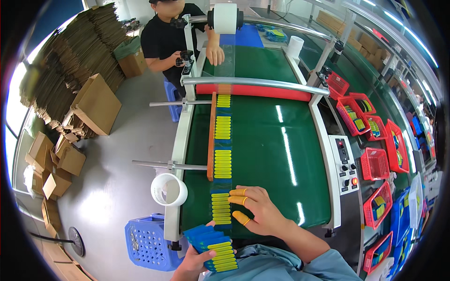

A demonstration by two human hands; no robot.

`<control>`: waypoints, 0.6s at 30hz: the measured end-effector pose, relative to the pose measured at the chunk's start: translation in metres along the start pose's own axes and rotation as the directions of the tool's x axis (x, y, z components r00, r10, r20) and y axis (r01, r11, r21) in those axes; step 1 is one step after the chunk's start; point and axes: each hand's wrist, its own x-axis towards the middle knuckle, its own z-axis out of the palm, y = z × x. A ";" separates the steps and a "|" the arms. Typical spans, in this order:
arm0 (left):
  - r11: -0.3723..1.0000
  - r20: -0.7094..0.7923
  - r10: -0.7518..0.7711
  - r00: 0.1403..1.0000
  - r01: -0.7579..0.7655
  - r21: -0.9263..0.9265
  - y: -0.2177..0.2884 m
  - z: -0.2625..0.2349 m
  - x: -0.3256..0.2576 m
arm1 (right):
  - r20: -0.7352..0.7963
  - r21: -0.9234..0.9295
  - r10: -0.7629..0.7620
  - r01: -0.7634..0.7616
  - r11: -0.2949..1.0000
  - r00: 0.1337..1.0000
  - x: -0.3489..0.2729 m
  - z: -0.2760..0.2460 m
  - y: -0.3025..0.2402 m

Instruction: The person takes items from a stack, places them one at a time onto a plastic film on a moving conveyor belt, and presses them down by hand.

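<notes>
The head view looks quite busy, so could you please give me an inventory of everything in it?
Conveyor belt: one, green, centre
Belt cards: four visible, blue with yellow-green strips, in a row along the guide bar's side
Guide bar: one, orange-brown, belt's left side
Roller: one, red, across the belt
Film roll: one, white, top centre
Tubes: two, white, beside the frame near left and far right
Control panel: one, white, right of the belt
Baskets: several, red, far right
Cartons: several, brown, left
Co-worker: one, black top, far left of the belt
Smaller background items: unclear
Held cards: several, blue and yellow-green, in the left hand
Left hand: one, lower centre
Right hand: one, yellow-orange finger covers, at the nearest belt card
</notes>
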 end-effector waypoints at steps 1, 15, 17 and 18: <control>1.000 0.001 -0.001 1.000 0.001 0.002 -0.001 0.001 0.000 | -0.017 -0.016 0.046 -0.046 0.999 0.999 -0.003 0.001 0.001; 0.996 -0.012 -0.022 1.000 0.023 0.085 -0.006 0.008 0.012 | -0.028 0.237 0.062 -0.054 0.970 0.998 -0.044 -0.003 -0.021; 0.996 -0.008 -0.039 0.999 0.040 0.083 -0.009 0.007 0.012 | -0.036 0.270 0.090 -0.077 0.960 0.995 -0.047 -0.002 -0.023; 0.995 -0.006 -0.059 0.998 0.059 0.081 -0.010 0.007 0.012 | -0.037 0.268 0.086 -0.073 0.961 0.996 -0.049 -0.002 -0.022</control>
